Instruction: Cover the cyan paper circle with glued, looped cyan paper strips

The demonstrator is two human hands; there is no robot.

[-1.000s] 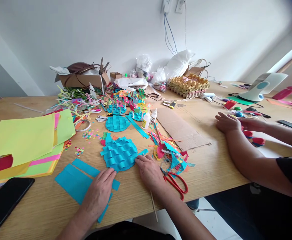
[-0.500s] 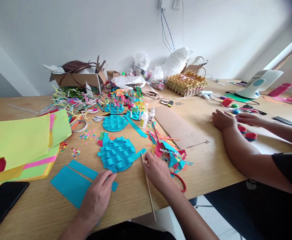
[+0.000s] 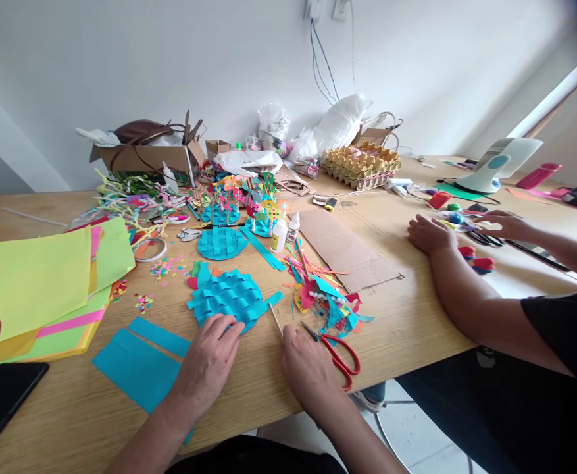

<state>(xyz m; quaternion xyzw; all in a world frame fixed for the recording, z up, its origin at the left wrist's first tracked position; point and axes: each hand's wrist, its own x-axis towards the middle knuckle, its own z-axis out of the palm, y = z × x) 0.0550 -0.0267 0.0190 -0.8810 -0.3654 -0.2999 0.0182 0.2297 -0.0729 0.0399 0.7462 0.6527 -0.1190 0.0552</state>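
Observation:
My left hand [image 3: 210,359] lies with its fingers extended over the lower edge of a round blue paper piece [image 3: 226,296], whose strips bulge up in a woven pattern. The thumb is mostly hidden. My right hand [image 3: 308,362] is closed on a thin wooden stick [image 3: 275,318], its tip pointing at a loose blue strip end [image 3: 271,301] on the disc's right side. Red-handled scissors [image 3: 340,359] lie just right of that hand. Left of my left hand are a flat blue paper sheet [image 3: 133,368] and a cut blue strip [image 3: 157,336].
Coloured sheets [image 3: 31,276] and a black phone [image 3: 6,408] lie at left. Behind are another blue woven disc [image 3: 222,242], glue bottles [image 3: 279,236], paper scraps [image 3: 337,309], cardboard [image 3: 347,250] and egg trays [image 3: 362,164]. A co-worker's hands [image 3: 431,234] work at right.
My left hand has moved up from the blue strip to the woven disc's edge. My right hand has slid down with the stick, and the scissors show more fully.

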